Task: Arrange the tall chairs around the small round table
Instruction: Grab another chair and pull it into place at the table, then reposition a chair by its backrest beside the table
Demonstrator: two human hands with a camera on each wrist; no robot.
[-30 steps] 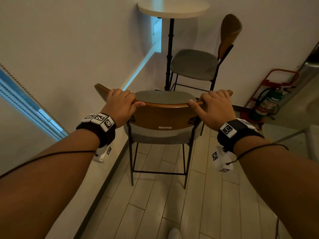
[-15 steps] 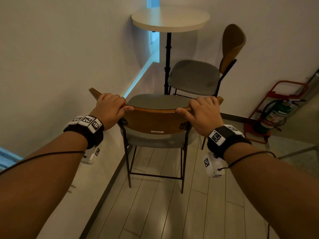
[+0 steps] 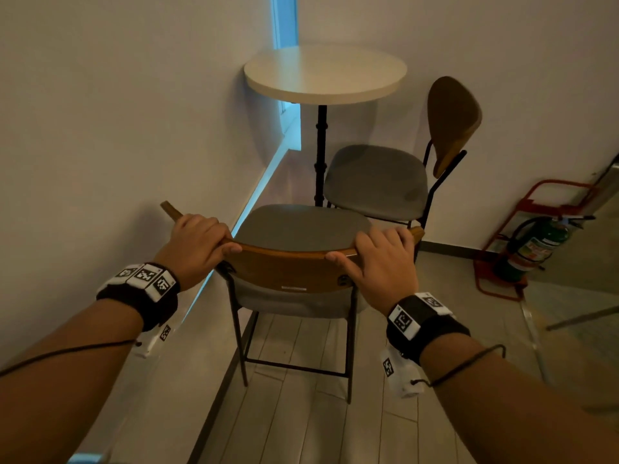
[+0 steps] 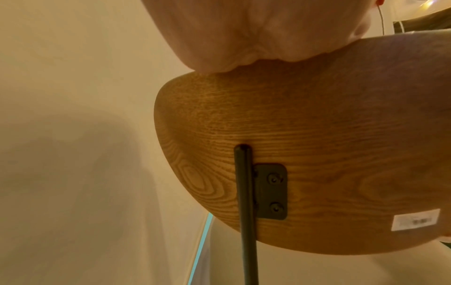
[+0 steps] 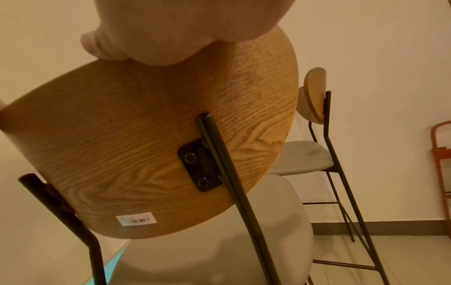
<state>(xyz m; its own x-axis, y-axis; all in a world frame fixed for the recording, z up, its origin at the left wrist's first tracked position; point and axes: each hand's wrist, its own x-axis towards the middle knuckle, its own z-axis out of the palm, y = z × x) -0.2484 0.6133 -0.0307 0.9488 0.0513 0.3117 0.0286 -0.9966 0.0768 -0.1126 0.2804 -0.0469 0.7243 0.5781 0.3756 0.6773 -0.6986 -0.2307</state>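
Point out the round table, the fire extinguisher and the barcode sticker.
round table [image 3: 325, 73], head view, bare cream top.
fire extinguisher [image 3: 532, 247], head view, green cylinder body.
barcode sticker [image 5: 136, 220], right wrist view, its middle, on the chair's wooden backrest.

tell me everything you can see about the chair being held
The near chair is a tall stool-height seat with a grey padded cushion, thin black metal legs with a footrest bar, and a curved wooden backrest bolted on by black brackets, a white sticker on its rear. It stands on pale floorboards beside the left wall, facing the round table. The left hand and right hand grip the backrest's top edge.
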